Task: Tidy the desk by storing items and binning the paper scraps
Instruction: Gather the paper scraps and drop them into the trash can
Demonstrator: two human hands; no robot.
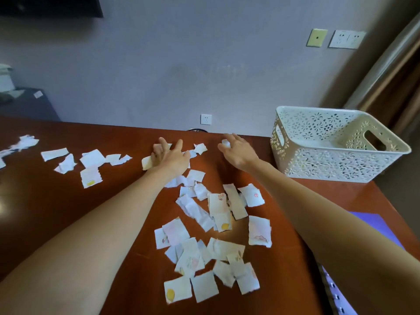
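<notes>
Several torn paper scraps (213, 226) lie scattered over the brown desk (68, 201), most in a heap at the middle and more in a row at the far left. My left hand (169, 155) lies flat with spread fingers on scraps near the desk's far edge. My right hand (236, 151) hovers to its right, fingers loosely spread, touching a small white scrap (226, 143) at its fingertips. A white perforated plastic basket (336, 144) stands at the far right corner of the desk.
A purple folder or binder (375, 226) lies at the desk's right edge near me. The wall runs just behind the desk with a socket (206, 119). A dark cabinet (27, 105) stands at the far left, a curtain at the right.
</notes>
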